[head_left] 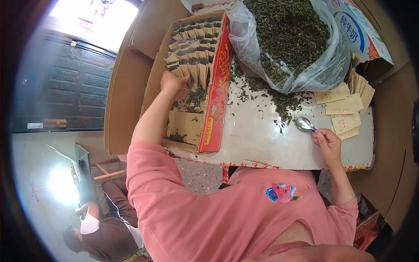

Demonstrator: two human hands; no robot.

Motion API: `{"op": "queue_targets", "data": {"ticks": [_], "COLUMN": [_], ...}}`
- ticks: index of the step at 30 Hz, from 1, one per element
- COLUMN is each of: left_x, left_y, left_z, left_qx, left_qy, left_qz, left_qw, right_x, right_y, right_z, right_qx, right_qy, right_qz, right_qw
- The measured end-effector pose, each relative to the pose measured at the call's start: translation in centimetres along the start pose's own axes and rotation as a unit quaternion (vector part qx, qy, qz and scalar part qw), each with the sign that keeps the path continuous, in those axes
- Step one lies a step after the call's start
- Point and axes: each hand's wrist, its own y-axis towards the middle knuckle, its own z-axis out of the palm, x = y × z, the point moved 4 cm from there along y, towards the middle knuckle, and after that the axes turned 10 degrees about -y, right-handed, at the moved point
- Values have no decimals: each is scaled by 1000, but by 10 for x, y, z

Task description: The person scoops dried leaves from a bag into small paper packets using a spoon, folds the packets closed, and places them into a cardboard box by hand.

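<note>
My left hand [174, 82] is inside a long red-edged cardboard box [217, 87], its fingers closed at a small paper packet at the near end of the rows. Rows of brown paper packets [196, 48] with dark leaves at their tops stand upright in the box. Loose leaves [195, 99] lie on the box bottom nearer me. My right hand [328, 146] grips the handle of a metal spoon [304, 124], whose bowl rests on or just above the white tabletop [262, 146]. Flat paper packets [345, 105] lie beyond my right hand.
A large clear plastic bag [244, 43] full of dried leaves [292, 35] stands at the back. Leaves are spilled before it. A milk carton box [360, 32] is at back right. Cardboard flaps [124, 87] flank the table. Another person [109, 238] sits at lower left.
</note>
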Motion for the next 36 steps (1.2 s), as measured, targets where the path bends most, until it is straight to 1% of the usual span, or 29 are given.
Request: {"op": "queue_targets", "data": {"ticks": [3, 6, 8, 9, 11, 13, 14, 15, 16, 17, 19, 20, 21, 22, 23, 24, 25, 28, 30, 32, 34, 35, 36], "left_x": [9, 12, 14, 19, 30, 37, 12, -17, -20, -21, -33, -39, -53, -68, -83, -105, -128, -193, -221, -240, -246, -252, -258], "left_y": [11, 17, 17, 20, 27, 30, 4, -23, -23, -19, -31, -38, -46, -55, -67, -86, -109, -184, -223, -253, -268, -274, -277], "left_z": [7, 8, 9, 9, 16, 18, 6, -9, -14, -18, -33, -34, -42, -51, -53, -47, -40, 0, 39, 81, 124, 141, 155], "left_qx": [3, -16, 32, 35, 56, 82, 80, 78, 101, 122, -25, -20, -91, -163, -161, -79, 5, 193, 305, 384, 387, 388, 383], "left_qy": [-26, -35, -20, -20, -77, -135, -119, -104, -91, -78, -19, -19, 39, 95, 95, -6, -107, -90, -51, -1, 14, 13, 22], "left_qz": [-9, -2, 8, 10, 19, 21, 16, 11, -3, -18, 56, 63, 157, 247, 253, 284, 310, 381, 420, 476, 531, 534, 514], "left_qw": [1000, 999, 999, 999, 995, 987, 989, 991, 991, 989, 998, 998, 983, 950, 949, 955, 945, 900, 853, 791, 754, 751, 767], "right_x": [1, 3, 2, -1, -3, 1, 1, 2, 2, -2, -5, -3, 1, 3, 2, 2, 2, 11, 13, 17, 29, 23, 23], "right_y": [-1, -2, -4, -3, -4, -3, -3, -2, -3, -3, -4, -5, -6, -6, -6, -6, -6, -6, -7, -8, -8, -5, -2], "right_z": [0, -1, 0, 1, 0, 0, -2, -1, -1, -1, 0, -2, -2, -1, -1, 0, 0, -1, -3, -12, -35, -47, -58], "right_qx": [-1, -3, -5, -9, -23, -8, -21, -15, -9, -21, -28, -36, -34, -30, -35, -37, -38, -44, -49, -56, -120, -168, -172], "right_qy": [3, 3, 5, 14, 21, 0, -3, -5, -7, -9, 1, 0, 0, 1, 3, -6, -15, -48, -47, -50, -152, -179, -182], "right_qz": [3, 2, 2, 3, 9, -2, 4, -12, -29, -23, -61, -57, -68, -80, -78, -85, -91, -88, -99, -108, -146, -162, -160], "right_qw": [1000, 1000, 1000, 1000, 999, 1000, 1000, 1000, 1000, 999, 998, 998, 997, 996, 996, 996, 995, 994, 993, 991, 970, 956, 955]}}
